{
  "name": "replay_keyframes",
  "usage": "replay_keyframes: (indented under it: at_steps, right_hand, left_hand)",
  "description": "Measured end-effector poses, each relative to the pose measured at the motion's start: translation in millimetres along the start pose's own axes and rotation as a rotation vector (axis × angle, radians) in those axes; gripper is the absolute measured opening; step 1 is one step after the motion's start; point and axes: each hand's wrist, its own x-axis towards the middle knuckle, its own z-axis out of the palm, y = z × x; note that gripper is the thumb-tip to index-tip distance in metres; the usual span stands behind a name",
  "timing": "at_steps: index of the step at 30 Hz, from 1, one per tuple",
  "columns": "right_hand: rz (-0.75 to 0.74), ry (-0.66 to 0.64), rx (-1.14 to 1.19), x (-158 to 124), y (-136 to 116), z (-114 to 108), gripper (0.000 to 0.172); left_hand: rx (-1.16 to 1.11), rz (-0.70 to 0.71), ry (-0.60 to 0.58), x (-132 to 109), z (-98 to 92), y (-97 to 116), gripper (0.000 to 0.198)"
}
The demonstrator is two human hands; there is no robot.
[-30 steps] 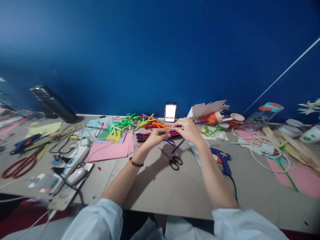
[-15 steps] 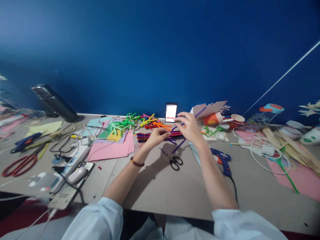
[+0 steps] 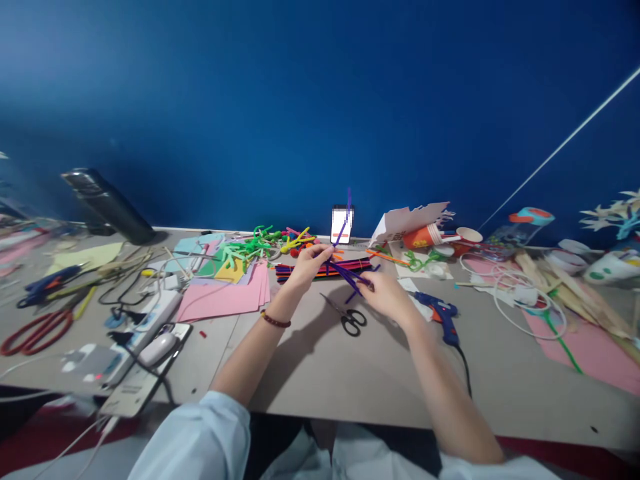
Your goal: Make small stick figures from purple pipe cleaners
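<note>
My left hand [image 3: 306, 265] pinches a purple pipe cleaner [image 3: 343, 225] that sticks up in front of the phone [image 3: 341, 225]. My right hand [image 3: 387, 293] grips the lower ends of the purple pipe cleaners [image 3: 350, 275], just right of the left hand. Both hands hover over a flat bundle of coloured pipe cleaners [image 3: 295, 271] lying on the grey table [image 3: 320, 373]. Black scissors [image 3: 347, 316] lie below the hands.
Pink paper sheets [image 3: 220, 299] and green twisted pipe cleaners [image 3: 245, 250] lie to the left. A blue glue gun [image 3: 440, 312] lies right of the hands. Red scissors [image 3: 30, 332], a power strip [image 3: 150, 317] and cables fill the left side. Paper cups [image 3: 425, 235] and a white hoop [image 3: 530, 303] sit to the right.
My right hand came down from near the phone to below and right of the left hand. A purple pipe cleaner was lifted and now stands upright.
</note>
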Motion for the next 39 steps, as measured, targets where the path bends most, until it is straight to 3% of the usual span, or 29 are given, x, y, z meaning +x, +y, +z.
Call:
replay_keyframes:
  at_steps: [3,10,14,23,27,30,33,39]
  right_hand:
    - [0.107,0.072,0.040,-19.4,9.4,18.7,0.018]
    - [0.065,-0.082,0.152,-41.6,22.6,68.7,0.016]
    - [0.087,-0.111,0.133,-39.9,28.5,85.2,0.014]
    - [0.043,-0.020,-0.004,-44.2,32.1,81.7,0.003]
    - [0.161,-0.083,0.302,-45.6,40.4,79.1,0.017]
    - [0.248,-0.036,0.590,-44.5,43.6,76.9,0.025]
    - [0.299,-0.011,0.697,-43.6,39.5,75.0,0.028]
    - [0.119,0.040,0.515,-45.7,17.2,78.7,0.026]
  left_hand:
    - [-0.084,-0.059,0.078,-0.8,-3.2,4.4,0.031]
    - [-0.259,-0.265,0.188,-9.8,-18.2,-0.8,0.025]
    - [-0.291,-0.379,0.177,-23.1,-26.0,-10.3,0.023]
    - [-0.297,-0.173,0.078,-50.6,-36.5,-23.7,0.028]
    - [-0.384,-0.125,0.040,-52.6,-39.2,-29.9,0.028]
    - [-0.483,-0.110,0.049,-51.5,-41.3,-31.7,0.029]
    - [-0.547,-0.142,0.077,-51.3,-40.6,-30.7,0.026]
    - [-0.647,-0.184,0.033,-57.9,-28.3,-30.4,0.028]
